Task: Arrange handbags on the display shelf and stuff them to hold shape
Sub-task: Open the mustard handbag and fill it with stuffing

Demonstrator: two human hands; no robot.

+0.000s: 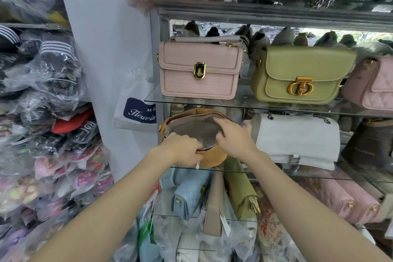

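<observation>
The open tan leather handbag (212, 156) on the glass shelf (297, 173) was gripped at its near rim by the left hand (182, 149); the right hand (234, 138), fingers spread, was pressed inside; stuffing seemed unfinished, neighbouring bags already arranged

An open bag (212, 159) sits on the glass shelf (297, 173), left of a flap bag (297, 136).

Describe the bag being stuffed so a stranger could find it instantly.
On the glass shelf beneath the pink bag, at its left end, sits the tan bag. Unlike the closed white bag beside it, it is unzipped, with both hands at its mouth.
</observation>
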